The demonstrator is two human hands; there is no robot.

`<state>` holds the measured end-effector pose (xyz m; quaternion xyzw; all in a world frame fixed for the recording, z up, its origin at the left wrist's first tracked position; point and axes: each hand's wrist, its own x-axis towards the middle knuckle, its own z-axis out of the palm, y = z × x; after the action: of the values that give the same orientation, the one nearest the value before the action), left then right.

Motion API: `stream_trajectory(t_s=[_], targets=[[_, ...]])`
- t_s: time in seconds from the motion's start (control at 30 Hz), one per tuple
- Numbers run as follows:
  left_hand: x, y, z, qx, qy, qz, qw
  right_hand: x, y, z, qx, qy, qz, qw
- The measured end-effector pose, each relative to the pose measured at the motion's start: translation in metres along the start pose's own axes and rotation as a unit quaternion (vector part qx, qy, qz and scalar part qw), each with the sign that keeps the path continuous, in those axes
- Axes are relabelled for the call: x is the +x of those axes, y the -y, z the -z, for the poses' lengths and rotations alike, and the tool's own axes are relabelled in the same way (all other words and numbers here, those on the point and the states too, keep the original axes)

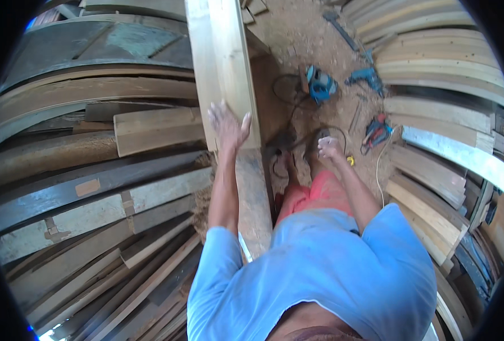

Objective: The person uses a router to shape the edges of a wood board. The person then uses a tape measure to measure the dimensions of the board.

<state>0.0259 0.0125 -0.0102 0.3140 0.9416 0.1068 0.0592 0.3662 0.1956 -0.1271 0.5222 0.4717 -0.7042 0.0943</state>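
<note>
My left hand (227,126) lies on the near end of a long pale wooden board (221,57), its fingers spread and thumb held apart. The board rests on a worn bench beam (249,193) and stretches away toward the top of the view. My right hand (328,146) hangs in front of my red shorts, to the right of the board and apart from it. Its dusty fingers are curled in; whether anything small sits in them is hidden.
On the dusty floor to the right lie a blue power tool (320,85) with a dark cord, a blue drill (365,78), a red-and-black tool (377,132) and a hammer (341,31). A yellow object (351,161) lies nearby. Stacked planks (93,94) line both sides.
</note>
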Motion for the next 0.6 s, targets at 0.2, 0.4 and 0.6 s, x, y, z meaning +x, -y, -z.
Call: stream_trajectory(t_s=[0.2,0.4,0.6], targets=[[0.074,-0.071,-0.014,0.097,0.028,0.016,0.995,0.005,-0.075,0.088,-0.138,-0.044,0.027,0.989],[0.069,-0.056,-0.019,0.078,0.019,0.017,0.997,0.019,-0.082,0.118,-0.076,-0.08,-0.022,0.994],[0.074,-0.059,-0.021,0.084,0.026,0.013,0.996,0.057,-0.075,0.102,-0.202,-0.056,-0.008,0.978]])
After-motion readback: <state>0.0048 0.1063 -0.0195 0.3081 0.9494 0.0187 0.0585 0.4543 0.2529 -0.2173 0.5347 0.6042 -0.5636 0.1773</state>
